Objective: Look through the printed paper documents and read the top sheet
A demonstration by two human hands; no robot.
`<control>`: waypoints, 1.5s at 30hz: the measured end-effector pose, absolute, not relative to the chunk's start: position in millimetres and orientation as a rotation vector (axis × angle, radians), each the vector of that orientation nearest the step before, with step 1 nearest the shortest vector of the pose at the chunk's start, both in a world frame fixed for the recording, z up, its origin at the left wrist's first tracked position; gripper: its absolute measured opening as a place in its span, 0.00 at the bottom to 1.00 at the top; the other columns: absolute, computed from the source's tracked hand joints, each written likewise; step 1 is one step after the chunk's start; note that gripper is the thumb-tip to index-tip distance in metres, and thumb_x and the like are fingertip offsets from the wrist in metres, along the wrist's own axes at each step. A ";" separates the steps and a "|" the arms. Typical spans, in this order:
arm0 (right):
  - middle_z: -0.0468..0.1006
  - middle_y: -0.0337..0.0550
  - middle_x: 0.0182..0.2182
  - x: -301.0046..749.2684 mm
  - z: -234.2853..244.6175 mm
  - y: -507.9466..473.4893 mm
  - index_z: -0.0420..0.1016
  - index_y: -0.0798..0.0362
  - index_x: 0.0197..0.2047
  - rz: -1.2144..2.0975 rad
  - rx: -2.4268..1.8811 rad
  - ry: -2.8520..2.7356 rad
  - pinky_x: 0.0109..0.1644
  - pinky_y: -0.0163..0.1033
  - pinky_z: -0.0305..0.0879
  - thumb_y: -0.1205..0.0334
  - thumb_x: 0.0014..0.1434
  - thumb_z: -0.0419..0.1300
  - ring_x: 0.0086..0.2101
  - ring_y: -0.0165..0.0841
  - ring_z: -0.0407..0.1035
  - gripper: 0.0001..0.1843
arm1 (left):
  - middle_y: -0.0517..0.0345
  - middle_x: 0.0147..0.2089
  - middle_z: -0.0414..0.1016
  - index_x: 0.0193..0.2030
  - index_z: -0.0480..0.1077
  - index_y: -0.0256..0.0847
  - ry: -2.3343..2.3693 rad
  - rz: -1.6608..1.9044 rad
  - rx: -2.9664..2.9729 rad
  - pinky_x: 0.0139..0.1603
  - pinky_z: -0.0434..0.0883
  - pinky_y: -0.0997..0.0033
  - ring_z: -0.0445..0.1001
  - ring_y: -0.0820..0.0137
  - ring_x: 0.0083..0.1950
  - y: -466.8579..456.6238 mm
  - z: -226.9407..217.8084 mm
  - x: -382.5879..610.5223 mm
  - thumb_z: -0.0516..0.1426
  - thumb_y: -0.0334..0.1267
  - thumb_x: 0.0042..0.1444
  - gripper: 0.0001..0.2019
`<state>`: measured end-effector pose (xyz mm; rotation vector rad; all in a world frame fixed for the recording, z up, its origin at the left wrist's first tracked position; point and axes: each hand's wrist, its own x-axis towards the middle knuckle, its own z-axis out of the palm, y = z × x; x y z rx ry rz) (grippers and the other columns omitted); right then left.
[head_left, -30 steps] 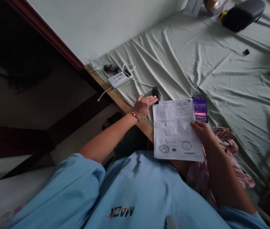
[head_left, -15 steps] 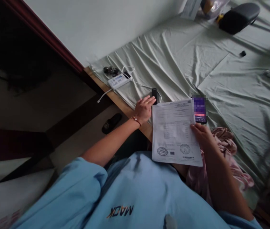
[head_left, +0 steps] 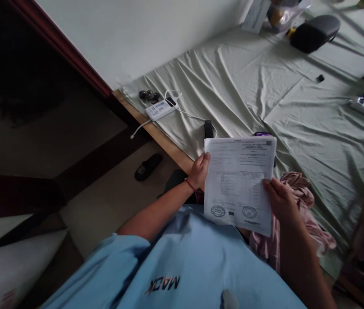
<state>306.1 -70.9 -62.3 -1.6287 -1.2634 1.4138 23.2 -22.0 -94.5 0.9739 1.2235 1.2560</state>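
I hold a printed paper document point(head_left: 238, 180) with stamps near its lower edge, raised above my lap. My left hand point(head_left: 199, 171) grips its left edge with curled fingers. My right hand point(head_left: 280, 198) pinches its right edge, thumb on top. A phone point(head_left: 263, 134) lies on the bed behind the sheet, almost wholly hidden by it. A small black device point(head_left: 208, 128) lies on the bed just beyond the paper's top left corner.
The bed is covered by a pale green sheet point(head_left: 313, 124). A white power strip point(head_left: 160, 108) with cables lies near the bed's corner. A black case point(head_left: 313, 32) sits far back. Pink cloth point(head_left: 301, 201) lies by my right arm. A dark slipper point(head_left: 148, 166) is on the floor.
My left hand left the bed near the small black device and took hold of the paper's left edge. The paper rose and now covers the phone.
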 end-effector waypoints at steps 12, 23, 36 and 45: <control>0.81 0.44 0.38 277.5 -63.7 -41.3 0.77 0.47 0.42 1.307 -1.555 -1.261 0.34 0.38 0.68 0.35 0.59 0.63 0.34 0.38 0.72 0.24 | 0.46 0.46 0.82 0.45 0.78 0.37 1.133 1.302 0.854 0.53 0.75 0.61 0.78 0.57 0.54 -15.8 -97.7 16.2 0.59 0.66 0.58 0.30; 0.70 0.36 0.26 264.3 -91.4 -19.7 0.73 0.48 0.36 1.199 -1.532 -1.354 0.30 0.35 0.59 0.41 0.58 0.63 0.27 0.31 0.61 0.18 | 0.48 0.43 0.80 0.42 0.77 0.37 1.254 1.346 0.871 0.50 0.73 0.65 0.78 0.60 0.49 -4.4 -118.4 -10.7 0.58 0.67 0.58 0.30; 0.74 0.40 0.29 265.3 -106.6 -26.8 0.75 0.52 0.39 1.017 -1.530 -1.317 0.31 0.36 0.60 0.41 0.62 0.60 0.29 0.33 0.64 0.21 | 0.52 0.34 0.75 0.37 0.71 0.40 1.669 1.362 1.280 0.40 0.68 0.67 0.72 0.66 0.36 -6.1 -141.4 -18.0 0.49 0.68 0.65 0.30; 0.73 0.39 0.25 268.6 -115.5 -24.3 0.76 0.52 0.37 0.832 -1.636 -1.441 0.32 0.38 0.58 0.45 0.64 0.57 0.27 0.32 0.63 0.19 | 0.58 0.26 0.67 0.30 0.64 0.41 1.766 1.362 1.423 0.30 0.60 0.68 0.64 0.71 0.28 -4.8 -145.2 -17.0 0.47 0.68 0.66 0.30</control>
